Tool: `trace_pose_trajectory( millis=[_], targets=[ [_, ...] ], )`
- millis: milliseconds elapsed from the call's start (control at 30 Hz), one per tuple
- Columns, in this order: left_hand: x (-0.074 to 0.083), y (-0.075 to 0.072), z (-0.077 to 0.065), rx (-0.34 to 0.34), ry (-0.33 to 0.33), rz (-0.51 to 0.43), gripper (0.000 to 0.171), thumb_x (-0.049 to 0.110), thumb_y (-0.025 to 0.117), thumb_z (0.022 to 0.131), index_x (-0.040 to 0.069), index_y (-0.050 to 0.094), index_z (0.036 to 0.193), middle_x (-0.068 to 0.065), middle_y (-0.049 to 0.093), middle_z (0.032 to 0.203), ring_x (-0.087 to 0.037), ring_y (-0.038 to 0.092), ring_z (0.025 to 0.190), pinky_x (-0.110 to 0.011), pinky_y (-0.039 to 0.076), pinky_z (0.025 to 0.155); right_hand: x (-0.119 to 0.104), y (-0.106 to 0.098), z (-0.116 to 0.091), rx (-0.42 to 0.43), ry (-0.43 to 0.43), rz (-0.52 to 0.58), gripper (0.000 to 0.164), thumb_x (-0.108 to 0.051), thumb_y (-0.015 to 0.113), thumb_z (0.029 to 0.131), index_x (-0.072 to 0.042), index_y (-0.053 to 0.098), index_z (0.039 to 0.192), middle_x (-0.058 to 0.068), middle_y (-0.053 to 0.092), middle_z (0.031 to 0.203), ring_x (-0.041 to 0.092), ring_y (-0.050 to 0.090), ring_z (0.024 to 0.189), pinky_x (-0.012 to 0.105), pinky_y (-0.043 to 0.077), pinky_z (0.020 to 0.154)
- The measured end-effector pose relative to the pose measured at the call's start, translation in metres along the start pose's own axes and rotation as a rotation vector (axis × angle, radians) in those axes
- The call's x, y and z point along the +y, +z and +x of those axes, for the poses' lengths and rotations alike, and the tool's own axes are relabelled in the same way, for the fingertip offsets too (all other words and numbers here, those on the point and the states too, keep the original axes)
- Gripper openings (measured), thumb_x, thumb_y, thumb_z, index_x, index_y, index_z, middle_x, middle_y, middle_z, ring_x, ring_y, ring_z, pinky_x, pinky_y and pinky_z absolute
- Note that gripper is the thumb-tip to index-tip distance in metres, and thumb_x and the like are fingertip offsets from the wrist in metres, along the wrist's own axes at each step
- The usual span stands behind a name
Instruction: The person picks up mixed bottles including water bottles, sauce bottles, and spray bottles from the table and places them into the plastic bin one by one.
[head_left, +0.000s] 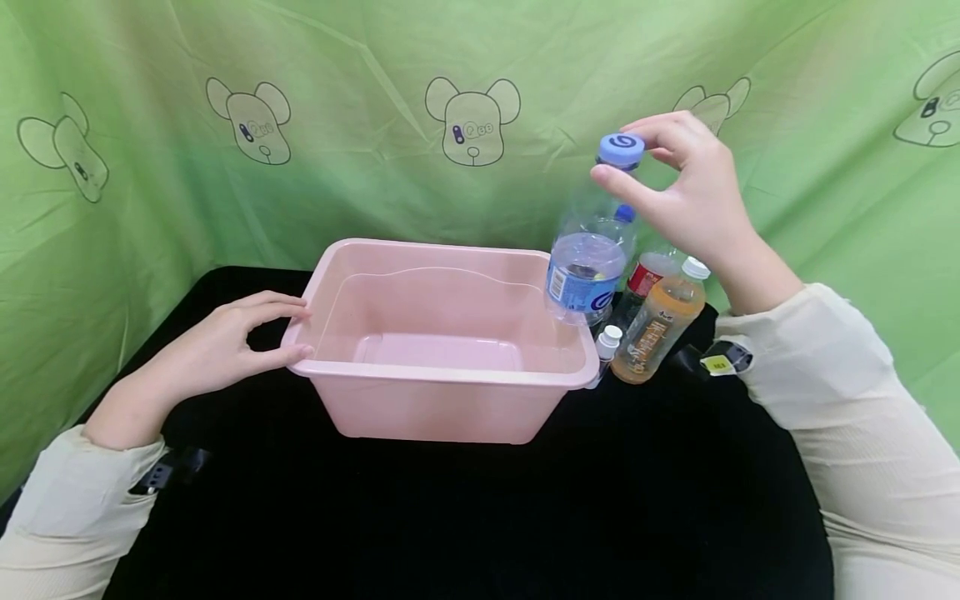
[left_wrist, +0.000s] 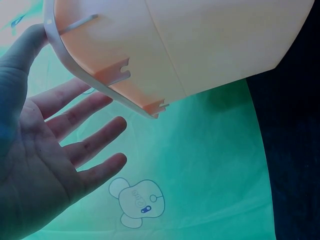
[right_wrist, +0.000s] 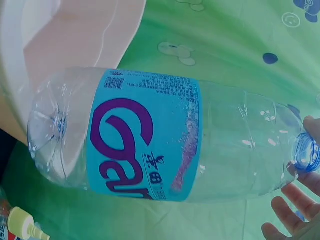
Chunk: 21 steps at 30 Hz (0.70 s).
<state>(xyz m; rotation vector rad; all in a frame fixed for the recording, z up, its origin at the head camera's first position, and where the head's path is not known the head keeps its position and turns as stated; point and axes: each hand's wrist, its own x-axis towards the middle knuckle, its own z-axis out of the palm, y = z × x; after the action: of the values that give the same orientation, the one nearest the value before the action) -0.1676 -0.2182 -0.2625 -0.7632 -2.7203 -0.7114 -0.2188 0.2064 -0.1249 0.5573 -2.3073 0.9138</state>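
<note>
By its blue cap and neck, my right hand [head_left: 690,179] pinches a large clear plastic bottle [head_left: 587,271] with a blue label. The bottle hangs over the right end of a pink plastic tub [head_left: 438,407], its base overlapping the rim in the head view. Seen from the right wrist, the bottle [right_wrist: 145,140] is transparent throughout, with the fingertips at its neck. My left hand [head_left: 243,337] touches the tub's left rim with thumb and fingers fairly straight. In the left wrist view, the lower fingers stay off the tub [left_wrist: 200,45].
Right of the tub stand an orange drink bottle [head_left: 656,329] with a white cap, a red-labelled bottle [head_left: 647,277] and a small white-capped bottle [head_left: 608,340]. A blue-capped bottle [head_left: 624,214] shows behind the held one. Green cloth [head_left: 360,183] with bear drawings encloses the black table [head_left: 450,525].
</note>
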Motion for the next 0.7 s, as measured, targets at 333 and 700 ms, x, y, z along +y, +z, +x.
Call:
trace_pose_trajectory(
  millis=[333,700],
  targets=[
    [0.0,0.0,0.0,-0.005,-0.007,-0.006,0.041,0.032,0.069,0.083,0.008,0.063,0.117,-0.01,0.058,0.125,-0.026,0.05,0.121,-0.044,0.038,0.096,-0.006,0.016,0.01,-0.038,-0.053,-0.008,0.033,-0.023,0.073,0.08,-0.002,0.066,0.104,-0.021,0.052,0.101,-0.006,0.045,0.1,0.034,0.04,0.104],
    [0.0,0.0,0.0,-0.005,-0.003,-0.005,0.04,0.032,0.068,0.084,0.01,0.063,0.117,-0.009,0.058,0.126,-0.026,0.05,0.121,-0.041,0.038,0.096,-0.014,0.033,0.016,-0.103,-0.047,-0.023,0.037,-0.03,0.071,0.081,-0.003,0.066,0.105,0.002,0.058,0.111,0.004,0.047,0.103,0.034,0.039,0.105]
  ],
)
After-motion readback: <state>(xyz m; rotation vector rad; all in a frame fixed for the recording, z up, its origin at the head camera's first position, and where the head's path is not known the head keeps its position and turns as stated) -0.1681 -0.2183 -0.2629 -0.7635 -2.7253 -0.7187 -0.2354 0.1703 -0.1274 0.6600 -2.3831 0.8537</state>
